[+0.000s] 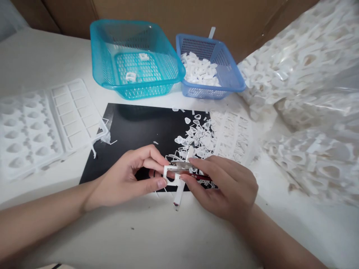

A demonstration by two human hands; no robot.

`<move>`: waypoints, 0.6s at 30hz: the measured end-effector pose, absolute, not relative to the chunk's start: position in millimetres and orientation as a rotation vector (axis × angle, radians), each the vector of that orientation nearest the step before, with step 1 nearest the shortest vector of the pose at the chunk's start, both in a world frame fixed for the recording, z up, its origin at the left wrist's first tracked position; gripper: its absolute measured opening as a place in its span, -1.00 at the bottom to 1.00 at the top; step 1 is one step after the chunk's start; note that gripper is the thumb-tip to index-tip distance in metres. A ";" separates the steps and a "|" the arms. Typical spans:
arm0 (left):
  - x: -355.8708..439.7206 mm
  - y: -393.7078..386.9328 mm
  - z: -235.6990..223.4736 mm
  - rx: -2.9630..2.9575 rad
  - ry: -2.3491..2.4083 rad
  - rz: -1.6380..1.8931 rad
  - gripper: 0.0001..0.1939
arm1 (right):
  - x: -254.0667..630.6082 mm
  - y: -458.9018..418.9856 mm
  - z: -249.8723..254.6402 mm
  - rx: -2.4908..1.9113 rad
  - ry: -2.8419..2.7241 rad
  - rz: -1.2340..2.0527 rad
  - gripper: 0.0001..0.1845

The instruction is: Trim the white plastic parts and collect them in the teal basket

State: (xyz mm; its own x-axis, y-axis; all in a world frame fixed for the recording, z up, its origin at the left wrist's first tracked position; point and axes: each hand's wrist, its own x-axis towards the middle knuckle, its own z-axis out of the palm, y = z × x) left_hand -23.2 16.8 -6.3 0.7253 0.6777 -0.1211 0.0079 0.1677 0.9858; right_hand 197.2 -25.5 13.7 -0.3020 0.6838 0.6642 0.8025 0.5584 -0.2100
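Note:
My left hand [134, 173] pinches a small white plastic frame [165, 173] between thumb and fingers, above the front of a black mat [137, 123]. My right hand [224, 183] grips small metal snips [181, 165] with a dark red handle, which the fingers partly cover. The blades lie across the frame's opening, and my right thumb tip is close to the frame's right side. Below the hands a white stick-like tool [178, 196] with a dark lower end slants across the mat's edge. White plastic scraps [200, 138] are piled just beyond my right hand.
A teal basket [137, 91] with two white pieces stands at the back. Beside it is a blue basket [238, 84] with many white parts. White moulded trays [30, 130] lie left. Large clear bags of white parts [314, 93] crowd the right. A white sprue sheet [232, 134] lies near the scraps.

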 end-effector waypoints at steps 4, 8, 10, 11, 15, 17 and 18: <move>-23.6 16.7 -6.3 1.354 0.640 0.531 -0.85 | 197.0 -25.0 12.6 -1.199 -2.066 -0.213 -0.82; -23.1 17.0 -5.6 1.358 0.640 0.533 -0.85 | 197.2 -26.3 11.9 -1.208 -2.075 -0.225 -0.82; -22.3 17.2 -5.0 1.372 0.639 0.536 -0.85 | 197.4 -27.2 12.4 -1.210 -2.084 -0.240 -0.82; -21.9 17.3 -4.7 1.382 0.639 0.536 -0.86 | 197.4 -27.6 12.8 -1.211 -2.087 -0.250 -0.82; -21.3 17.1 -3.9 1.406 0.648 0.534 -0.86 | 197.0 -28.5 15.3 -1.207 -2.097 -0.278 -0.82; -21.8 16.8 -4.1 1.398 0.650 0.536 -0.86 | 196.7 -28.6 16.3 -1.198 -2.091 -0.265 -0.82; -22.0 16.7 -4.3 1.393 0.647 0.534 -0.86 | 196.5 -28.6 16.6 -1.196 -2.090 -0.253 -0.83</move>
